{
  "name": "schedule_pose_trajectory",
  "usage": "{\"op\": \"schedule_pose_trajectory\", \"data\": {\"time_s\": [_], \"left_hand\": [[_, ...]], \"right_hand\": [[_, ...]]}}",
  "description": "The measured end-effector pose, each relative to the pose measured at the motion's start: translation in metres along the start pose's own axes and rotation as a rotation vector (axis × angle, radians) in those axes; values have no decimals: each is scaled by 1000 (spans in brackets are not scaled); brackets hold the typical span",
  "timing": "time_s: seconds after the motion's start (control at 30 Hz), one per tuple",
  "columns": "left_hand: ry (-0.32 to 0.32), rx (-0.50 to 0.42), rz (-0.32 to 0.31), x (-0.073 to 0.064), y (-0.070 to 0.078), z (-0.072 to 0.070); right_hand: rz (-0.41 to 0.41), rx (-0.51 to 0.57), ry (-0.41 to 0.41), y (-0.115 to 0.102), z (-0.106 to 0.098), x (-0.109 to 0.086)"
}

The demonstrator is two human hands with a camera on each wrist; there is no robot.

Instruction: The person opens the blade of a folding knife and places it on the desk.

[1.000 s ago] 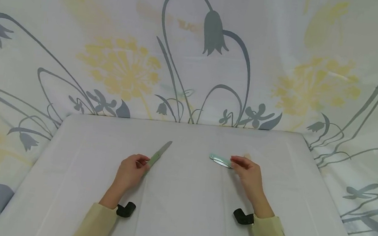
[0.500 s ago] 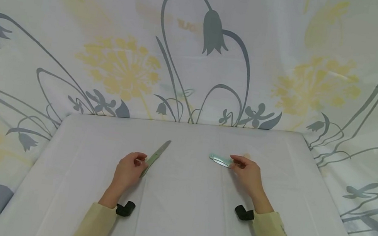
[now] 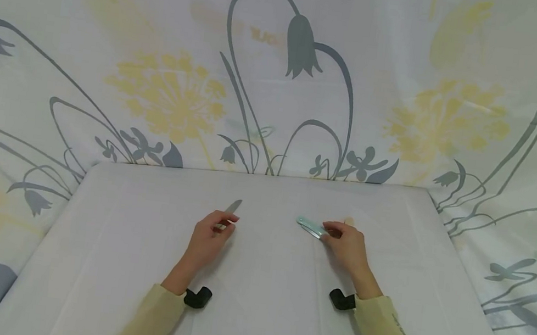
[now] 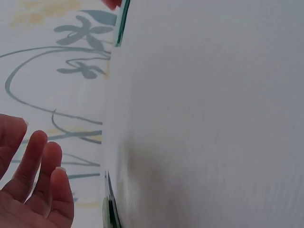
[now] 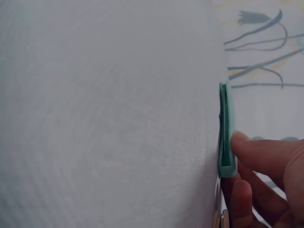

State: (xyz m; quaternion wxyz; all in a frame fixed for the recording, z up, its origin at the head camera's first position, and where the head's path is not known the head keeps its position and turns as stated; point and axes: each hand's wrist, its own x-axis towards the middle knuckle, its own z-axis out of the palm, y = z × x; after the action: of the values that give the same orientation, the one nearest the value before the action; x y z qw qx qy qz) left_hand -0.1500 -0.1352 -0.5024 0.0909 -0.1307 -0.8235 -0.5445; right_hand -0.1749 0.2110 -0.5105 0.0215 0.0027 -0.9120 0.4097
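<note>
My left hand [image 3: 209,235] hovers over a knife with a green handle [image 4: 109,211], its fingers loosely bent and apart from it in the left wrist view. In the head view only the knife's grey blade [image 3: 233,206] shows beyond that hand; the handle is hidden. My right hand [image 3: 346,245] pinches the near end of a mint-green folding knife [image 5: 228,130], thumb and fingers at its side. A dark slot runs along its handle, and a silver strip shows along its lower edge in the head view. Part of it is hidden by the fingers.
The white tabletop [image 3: 258,299] lies under both hands. Behind it hangs a flower-printed cloth [image 3: 268,79]. A small beige piece [image 3: 349,221] shows just beyond my right hand. Black wrist mounts [image 3: 198,297] sit at both cuffs.
My left hand has let go of the green-handled knife and moved right and forward, so it covers the handle. The right hand keeps its hold and has barely shifted.
</note>
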Motion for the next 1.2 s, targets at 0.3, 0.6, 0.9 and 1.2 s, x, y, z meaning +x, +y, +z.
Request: {"op": "schedule_pose_trajectory", "data": {"time_s": [0.3, 0.6, 0.9, 1.2], "left_hand": [[-177, -36, -57, 5, 10, 29], [-256, -45, -84, 8, 6, 48], [-294, -42, -116, 7, 6, 52], [-287, -160, -111, 8, 17, 51]], "right_hand": [[-32, -25, -61, -4, -1, 0], [37, 42, -98, -11, -5, -3], [125, 274, -215, -20, -3, -11], [107, 399, -266, -37, 1, -22]]}}
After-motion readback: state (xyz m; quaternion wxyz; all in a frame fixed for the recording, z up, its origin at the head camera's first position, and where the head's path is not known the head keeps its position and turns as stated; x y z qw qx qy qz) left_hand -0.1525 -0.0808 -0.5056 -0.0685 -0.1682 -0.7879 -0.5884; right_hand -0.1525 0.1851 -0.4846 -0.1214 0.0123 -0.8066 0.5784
